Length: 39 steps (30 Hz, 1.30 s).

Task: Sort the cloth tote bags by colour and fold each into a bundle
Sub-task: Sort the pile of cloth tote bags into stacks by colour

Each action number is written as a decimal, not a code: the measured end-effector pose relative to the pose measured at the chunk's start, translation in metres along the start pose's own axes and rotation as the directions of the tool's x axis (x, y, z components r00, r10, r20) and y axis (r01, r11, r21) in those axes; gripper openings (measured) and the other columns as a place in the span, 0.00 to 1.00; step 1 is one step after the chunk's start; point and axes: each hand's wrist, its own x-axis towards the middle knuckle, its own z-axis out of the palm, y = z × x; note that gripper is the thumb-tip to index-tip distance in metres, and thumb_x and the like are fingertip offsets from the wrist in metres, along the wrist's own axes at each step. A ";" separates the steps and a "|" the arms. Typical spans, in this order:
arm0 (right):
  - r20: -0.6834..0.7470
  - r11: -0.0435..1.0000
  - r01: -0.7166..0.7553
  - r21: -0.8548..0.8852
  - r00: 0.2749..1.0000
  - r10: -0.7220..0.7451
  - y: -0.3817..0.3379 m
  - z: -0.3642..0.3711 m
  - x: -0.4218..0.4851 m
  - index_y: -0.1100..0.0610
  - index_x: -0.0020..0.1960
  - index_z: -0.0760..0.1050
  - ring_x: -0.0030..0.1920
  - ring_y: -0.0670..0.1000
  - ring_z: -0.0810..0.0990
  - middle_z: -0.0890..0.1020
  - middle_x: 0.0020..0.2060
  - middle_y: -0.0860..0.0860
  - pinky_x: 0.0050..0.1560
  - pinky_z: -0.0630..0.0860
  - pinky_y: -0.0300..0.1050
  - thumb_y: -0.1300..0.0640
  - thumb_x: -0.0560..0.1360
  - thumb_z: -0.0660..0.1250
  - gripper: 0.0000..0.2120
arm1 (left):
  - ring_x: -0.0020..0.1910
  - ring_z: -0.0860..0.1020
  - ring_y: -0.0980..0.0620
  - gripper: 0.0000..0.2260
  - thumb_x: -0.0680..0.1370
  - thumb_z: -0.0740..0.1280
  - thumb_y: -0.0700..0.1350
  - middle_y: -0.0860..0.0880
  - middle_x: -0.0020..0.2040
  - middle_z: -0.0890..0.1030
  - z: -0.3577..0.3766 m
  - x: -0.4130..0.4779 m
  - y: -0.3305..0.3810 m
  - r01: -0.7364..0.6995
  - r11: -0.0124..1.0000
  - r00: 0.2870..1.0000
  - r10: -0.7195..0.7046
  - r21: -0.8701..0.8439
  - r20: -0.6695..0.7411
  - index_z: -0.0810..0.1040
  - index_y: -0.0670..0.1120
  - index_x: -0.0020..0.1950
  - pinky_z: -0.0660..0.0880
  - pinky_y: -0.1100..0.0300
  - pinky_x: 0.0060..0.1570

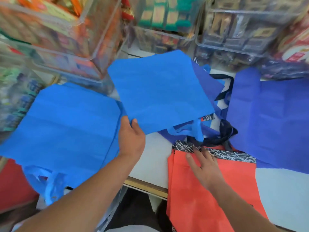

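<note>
Over on the far left, a bit of red cloth [13, 183] sticks out from under a light blue bag [66, 124] that's lying flat with its handles hanging off the near edge. Just right of it, the left hand [132, 139] has a second light blue bag [158, 94] by its near corner, thumb on top and fingers tucked underneath, so it's pinched tight. That bag is lifted and tilted, hanging over a messy pile of darker blue bags [212, 84] and a black strap [225, 133] in the middle of the white surface [280, 190].

Further right, the right hand [205, 166] lies flat on an orange bag [209, 198], fingers straight and spread wide, not gripping anything. Its fingertips reach the black-and-white scribble-pattern band [234, 155] along the bag's top edge. The orange bag hangs partly off the near edge of the surface.

At the far right, a big dark blue bag [270, 118] is spread out flat. Clear bins [167, 22] stuffed with packaged goods line the back; they're pretty blurry.
</note>
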 end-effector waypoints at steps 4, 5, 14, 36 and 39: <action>-0.093 0.994 -0.006 0.113 0.995 0.017 -0.015 -0.005 -0.002 0.52 0.65 0.77 0.71 0.57 0.66 0.73 0.67 0.58 0.72 0.62 0.53 0.30 0.74 0.59 0.32 | 0.32 0.66 0.55 0.13 0.83 0.62 0.42 0.52 0.34 0.67 -0.053 -0.038 -0.040 0.146 0.985 0.989 -0.149 0.095 0.024 0.63 0.45 0.41 0.58 0.53 0.36; -0.198 0.987 0.013 0.160 0.980 0.019 -0.022 -0.008 -0.004 0.55 0.59 0.78 0.65 0.58 0.70 0.75 0.60 0.58 0.67 0.67 0.54 0.32 0.73 0.62 0.29 | 0.31 0.66 0.53 0.14 0.83 0.62 0.43 0.51 0.33 0.67 -0.061 -0.043 -0.049 0.170 0.978 0.984 -0.176 0.123 0.040 0.62 0.45 0.39 0.58 0.51 0.33; -0.262 0.964 0.241 0.110 0.943 -0.205 -0.116 0.019 -0.013 0.62 0.68 0.74 0.63 0.60 0.75 0.74 0.64 0.61 0.69 0.67 0.50 0.57 0.77 0.71 0.21 | 0.29 0.63 0.45 0.17 0.78 0.65 0.41 0.48 0.29 0.63 -0.145 -0.016 -0.106 0.201 0.941 0.968 -0.233 0.273 0.092 0.59 0.47 0.35 0.61 0.53 0.33; 0.210 0.912 0.027 0.408 0.970 -0.122 -0.258 0.116 -0.028 0.51 0.76 0.68 0.67 0.48 0.75 0.73 0.69 0.45 0.64 0.71 0.42 0.49 0.82 0.64 0.23 | 0.81 0.53 0.43 0.28 0.83 0.63 0.52 0.42 0.81 0.58 -0.178 0.034 -0.143 -0.261 0.829 0.811 -0.089 0.495 0.578 0.61 0.44 0.80 0.54 0.51 0.78; 0.044 0.922 0.096 0.374 0.992 -0.121 -0.222 0.084 -0.026 0.54 0.69 0.76 0.56 0.43 0.78 0.79 0.60 0.44 0.59 0.73 0.37 0.52 0.82 0.65 0.17 | 0.77 0.63 0.45 0.23 0.83 0.63 0.49 0.45 0.77 0.65 -0.142 0.019 -0.116 -0.279 0.889 0.778 -0.013 0.363 0.628 0.68 0.43 0.76 0.61 0.55 0.74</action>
